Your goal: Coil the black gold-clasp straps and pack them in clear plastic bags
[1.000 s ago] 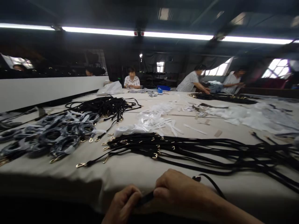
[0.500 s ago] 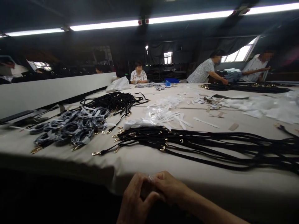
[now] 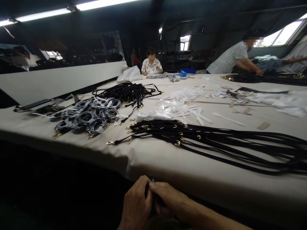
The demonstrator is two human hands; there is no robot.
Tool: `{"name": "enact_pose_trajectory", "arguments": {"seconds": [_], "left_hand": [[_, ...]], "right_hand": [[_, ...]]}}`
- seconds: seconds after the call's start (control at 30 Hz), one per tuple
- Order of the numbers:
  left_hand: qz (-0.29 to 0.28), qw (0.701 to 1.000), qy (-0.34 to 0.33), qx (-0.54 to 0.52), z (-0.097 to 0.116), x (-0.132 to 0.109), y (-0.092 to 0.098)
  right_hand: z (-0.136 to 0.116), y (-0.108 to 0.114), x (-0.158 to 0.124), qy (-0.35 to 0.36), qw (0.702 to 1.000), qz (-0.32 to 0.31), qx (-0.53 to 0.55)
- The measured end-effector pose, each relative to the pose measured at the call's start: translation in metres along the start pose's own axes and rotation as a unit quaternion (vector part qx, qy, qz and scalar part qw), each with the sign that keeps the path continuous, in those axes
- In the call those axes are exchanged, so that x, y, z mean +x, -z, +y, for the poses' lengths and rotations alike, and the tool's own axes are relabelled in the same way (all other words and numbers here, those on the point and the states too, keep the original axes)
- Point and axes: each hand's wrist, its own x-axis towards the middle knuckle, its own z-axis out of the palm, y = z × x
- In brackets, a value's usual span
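At the near table edge, my left hand point(image 3: 137, 201) and my right hand point(image 3: 170, 196) meet with fingers curled together. A sliver of something dark and greyish shows between their fingertips; its kind is hidden by the fingers and shadow. Beyond them, a row of long black straps point(image 3: 230, 135) with gold buckles and snap hooks stretches to the right. To the left sits a heap of coiled straps in clear wrapping point(image 3: 87, 117). Behind that lies a tangled pile of black straps point(image 3: 129, 92).
Clear plastic and white strips point(image 3: 176, 108) litter the table point(image 3: 153, 156) past the straps. A low white partition point(image 3: 62, 76) borders the left. One person point(image 3: 151, 64) sits at the far end; another person point(image 3: 230, 57) bends over more straps at right. A blue box point(image 3: 183, 74) stands far back.
The view has turned right-to-left shifted, with table items now further right and higher. My hands have drawn closer together, closing the gap between thumb and fingers.
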Motion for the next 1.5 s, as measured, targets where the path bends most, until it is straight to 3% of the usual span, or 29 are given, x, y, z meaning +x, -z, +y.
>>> {"name": "enact_pose_trajectory", "arguments": {"seconds": [0.1,0.2,0.27,0.37,0.43,0.5,0.57,0.7,0.77,0.83,0.93,0.97,1.07,1.13,1.23,1.4,1.5], "left_hand": [[0.023,0.997,-0.065,-0.025,-0.002,-0.004,-0.002],[-0.048,0.987,-0.123,-0.096,-0.003,-0.006,0.002],[-0.106,0.979,-0.109,-0.137,-0.004,-0.007,0.007],[-0.146,0.972,-0.047,-0.178,-0.009,-0.009,0.009],[-0.147,0.97,-0.024,-0.192,-0.014,-0.012,0.006],[-0.132,0.971,-0.018,-0.2,-0.017,-0.014,0.003],[-0.109,0.973,-0.017,-0.201,-0.018,-0.014,-0.001],[-0.072,0.977,-0.02,-0.197,-0.012,-0.011,-0.002],[-0.042,0.982,-0.023,-0.182,-0.01,-0.01,-0.001],[0.001,0.988,-0.036,-0.15,-0.009,-0.012,-0.001],[0.056,0.993,-0.064,-0.079,-0.012,-0.018,-0.005],[0.069,0.994,-0.069,-0.054,-0.013,-0.02,-0.007],[0.098,0.992,-0.074,-0.003,-0.016,-0.024,-0.013],[0.103,0.992,-0.072,-0.007,-0.015,-0.024,-0.014],[0.077,0.992,-0.047,-0.088,-0.011,-0.023,-0.012],[-0.007,0.975,-0.038,-0.219,-0.012,-0.019,-0.011],[0.003,0.981,-0.033,-0.193,-0.021,-0.013,-0.009]], "right_hand": [[0.006,-0.004,0.009,-0.043,0.992,0.033,0.116],[0.01,-0.005,0.017,-0.106,0.968,0.044,0.221],[0.013,-0.002,0.017,-0.123,0.955,0.021,0.27],[0.017,0.007,0.007,-0.103,0.949,-0.026,0.297],[0.019,0.015,-0.006,-0.086,0.97,-0.057,0.222],[0.022,0.023,-0.02,-0.071,0.992,-0.062,0.08],[0.025,0.027,-0.031,-0.074,0.996,-0.043,-0.033],[0.026,0.025,-0.036,-0.077,0.987,0.02,-0.142],[0.021,0.022,-0.035,-0.025,0.957,0.076,-0.278],[0.013,0.018,-0.032,0.015,0.906,0.133,-0.4],[0.004,0.012,-0.028,0.024,0.863,0.179,-0.472],[0.001,0.01,-0.026,0.028,0.865,0.19,-0.463],[-0.003,0.004,-0.019,-0.018,0.948,0.164,-0.271],[-0.005,-0.001,-0.015,-0.067,0.982,0.114,-0.134],[-0.006,-0.006,-0.01,-0.072,0.987,0.093,-0.106],[-0.009,0.0,-0.016,0.055,0.965,0.08,-0.244],[-0.013,0.019,-0.029,0.019,0.968,0.043,-0.248]]}}
